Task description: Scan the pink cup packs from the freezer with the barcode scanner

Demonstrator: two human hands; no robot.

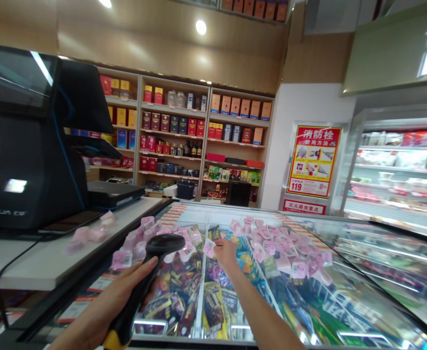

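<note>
My left hand point(126, 287) is wrapped round the handle of a black barcode scanner point(166, 241) with a yellow base end. The scanner's head points right, over the glass freezer lid. Between the fingers of my right hand point(227, 253) is a small pink cup point(209, 248) with a label, just to the right of the scanner head. A pile of similar pink cups point(121, 258) lies to the left, partly behind the scanner. Another pile of pink cups point(282, 245) is spread on the glass to the right of my right hand.
Wrapped ice creams point(184, 287) show through the chest freezer's glass top. A black checkout terminal point(34, 160) stands on the white counter point(27, 270) at left, with a few blurred pink cups point(89, 234) near the edge. Beyond are stocked shelves point(175, 129) and a glass-fronted cooler point(399, 170).
</note>
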